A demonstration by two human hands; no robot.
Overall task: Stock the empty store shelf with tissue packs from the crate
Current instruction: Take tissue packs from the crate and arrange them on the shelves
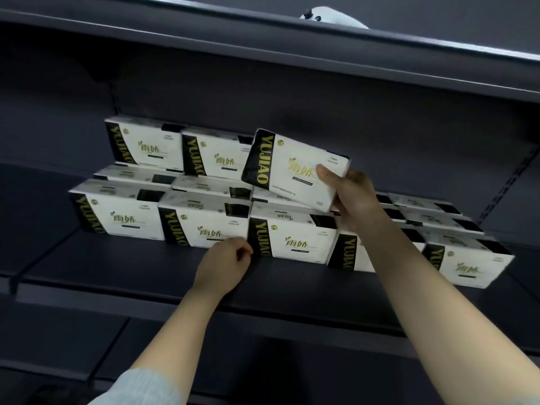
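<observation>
A white tissue pack with a black YUJIAO band (287,168) hangs tilted above the stacked packs, gripped at its right end by my right hand (349,194), thumb on its front face. Several like packs stand in rows on the dark shelf (146,276): a front row (204,226) and a higher back row (146,147). My left hand (225,267) rests low in front of the front row, fingers curled, touching the seam between two packs. The crate is out of view.
A second dark shelf board (263,51) runs overhead, with a white object (330,16) on top of it. A lower shelf (73,346) lies below. Slotted uprights (508,182) stand on the back wall at right.
</observation>
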